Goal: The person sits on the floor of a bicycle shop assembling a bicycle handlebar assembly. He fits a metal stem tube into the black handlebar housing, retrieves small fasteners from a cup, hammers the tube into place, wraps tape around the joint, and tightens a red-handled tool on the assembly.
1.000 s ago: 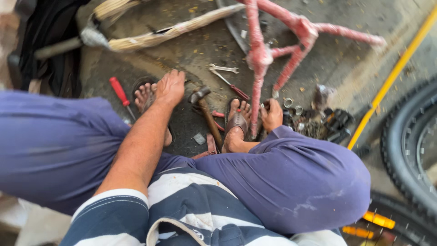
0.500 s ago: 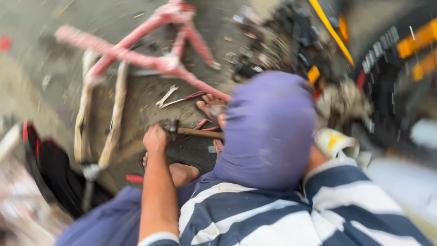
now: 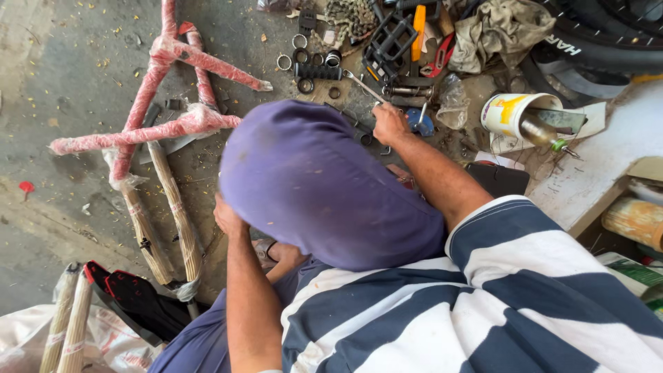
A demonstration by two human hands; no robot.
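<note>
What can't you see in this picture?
Head view:
- Left hand: its fingers are hidden behind the purple knee.
- Right hand: its palm faces down, so any grip is hidden.
- Tyre: cut off by the top edge.
- Small rings: too small to identify.

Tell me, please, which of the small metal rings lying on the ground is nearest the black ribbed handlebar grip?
The dark ring just below the black ribbed handlebar grip, at its left end; the pale ring and the others lie farther left and up.
</note>
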